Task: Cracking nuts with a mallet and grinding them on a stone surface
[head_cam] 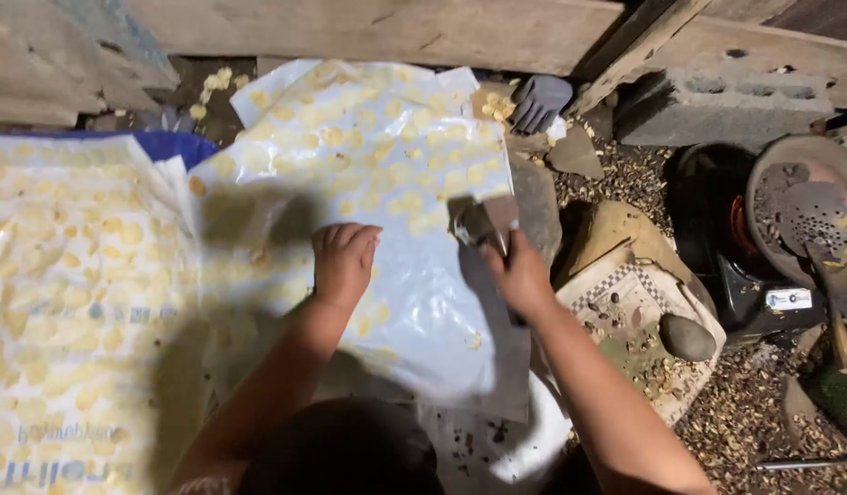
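My left hand (343, 261) lies palm down, fingers together, on a clear plastic sheet (387, 156) that covers several flattened yellow discs. My right hand (520, 275) grips the handle of a hammer with a blocky metal head (486, 220), held just above the sheet's right edge. The sheet rests on a flat stone slab (533, 202). More plastic sheets with yellow discs (66, 293) lie stacked to the left.
A smooth grey stone (687, 336) rests on a checkered cloth (625, 312) at right. A dark stove with a round pan (790, 220), a concrete block (717, 105), grey gloves (540, 101) and wooden planks (377, 32) ring the spot. Husks litter the ground.
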